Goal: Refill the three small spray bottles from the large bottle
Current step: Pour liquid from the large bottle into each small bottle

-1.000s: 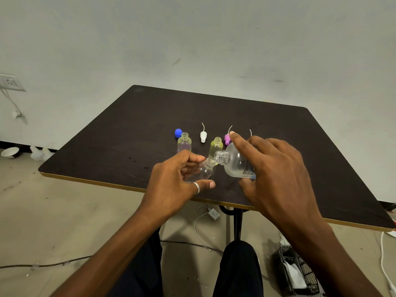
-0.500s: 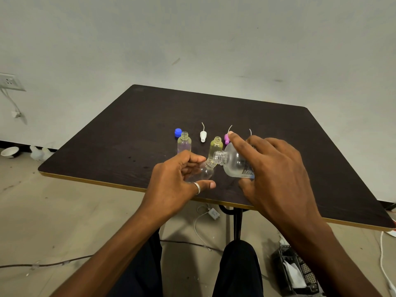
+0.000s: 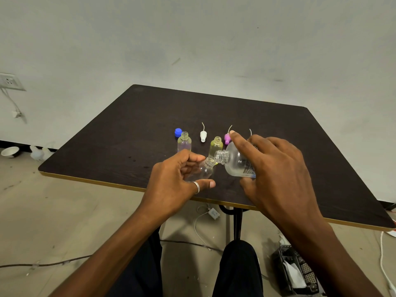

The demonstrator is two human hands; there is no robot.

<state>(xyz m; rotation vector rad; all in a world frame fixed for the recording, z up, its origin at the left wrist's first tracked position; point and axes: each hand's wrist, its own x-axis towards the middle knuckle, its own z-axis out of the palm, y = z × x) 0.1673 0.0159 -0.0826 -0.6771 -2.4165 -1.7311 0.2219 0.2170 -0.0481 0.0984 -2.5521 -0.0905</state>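
Left hand [image 3: 177, 181], centre of frame: fingers and thumb curled round a small clear plastic spray bottle [image 3: 205, 170]. The bottle is uncapped and tilted, neck pointing up-right.

Right hand [image 3: 276, 174], right of centre: grips the large clear round-shouldered bottle with printed label [image 3: 237, 162]. Index finger lies along the top, thumb underneath. The bottle is tipped over, open neck pointing left, mouth right at the small bottle's mouth. Can't tell if the rims touch or if liquid is flowing.

Above the hands, on the dark wood-grain table [image 3: 128, 136]:
- A faintly tinted clear small bottle [image 3: 184, 142] stands upright and open, blue round cap [image 3: 178, 132] just beside it at upper left.
- A yellow-tinted small bottle [image 3: 216, 144] stands upright and open, just behind the large bottle's neck.
- A white spray head with dip tube [image 3: 203, 135] lies between those two, further back.
- A pink spray head [image 3: 227, 138] sits by the right index fingertip.
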